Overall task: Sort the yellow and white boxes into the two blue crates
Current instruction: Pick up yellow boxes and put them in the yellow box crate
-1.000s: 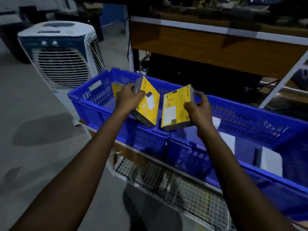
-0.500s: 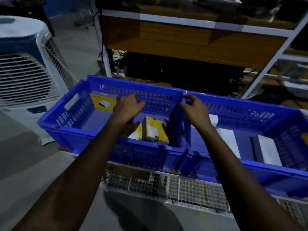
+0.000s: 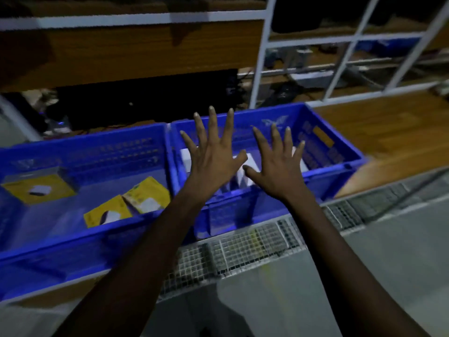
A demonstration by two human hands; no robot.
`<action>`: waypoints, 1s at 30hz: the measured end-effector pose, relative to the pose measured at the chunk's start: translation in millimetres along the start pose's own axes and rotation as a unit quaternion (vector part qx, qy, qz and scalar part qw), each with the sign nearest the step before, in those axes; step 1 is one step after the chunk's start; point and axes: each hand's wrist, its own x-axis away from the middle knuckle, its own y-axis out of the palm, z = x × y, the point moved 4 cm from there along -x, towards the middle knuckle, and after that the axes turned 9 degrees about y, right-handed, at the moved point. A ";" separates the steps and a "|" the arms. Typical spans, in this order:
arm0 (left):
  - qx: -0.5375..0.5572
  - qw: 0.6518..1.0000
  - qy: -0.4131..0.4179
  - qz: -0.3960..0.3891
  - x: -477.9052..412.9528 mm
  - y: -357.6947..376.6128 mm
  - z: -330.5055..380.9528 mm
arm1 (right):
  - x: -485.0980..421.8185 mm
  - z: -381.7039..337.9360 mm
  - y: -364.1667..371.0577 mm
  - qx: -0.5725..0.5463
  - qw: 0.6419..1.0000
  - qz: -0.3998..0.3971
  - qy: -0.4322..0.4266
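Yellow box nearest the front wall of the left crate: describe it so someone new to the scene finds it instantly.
Find the two blue crates side by side; take the left crate, the one holding yellow boxes. Three lie on its floor. The target yellow box is the closest to the camera, tilted against the near wall, just left of its neighbour and well right of the flat one in the far-left corner.

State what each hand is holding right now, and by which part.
Nothing. The left hand and right hand are both open, fingers spread, above the white boxes in the right crate.
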 end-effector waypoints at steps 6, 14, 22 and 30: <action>-0.008 0.992 0.123 -0.036 8.4 39.3 146.2 | 61.2 128.4 -25.5 0.023 0.996 0.009 0.091; -0.021 0.955 0.280 -0.097 73.3 111.1 370.6 | 207.9 337.6 -33.7 0.008 0.969 -0.035 0.243; -0.015 0.880 0.445 -0.166 157.6 162.8 592.2 | 378.3 489.6 -49.3 -0.013 0.908 -0.052 0.415; 0.043 0.775 0.597 -0.202 259.6 181.8 746.3 | 529.8 575.4 -81.6 -0.022 0.814 0.001 0.580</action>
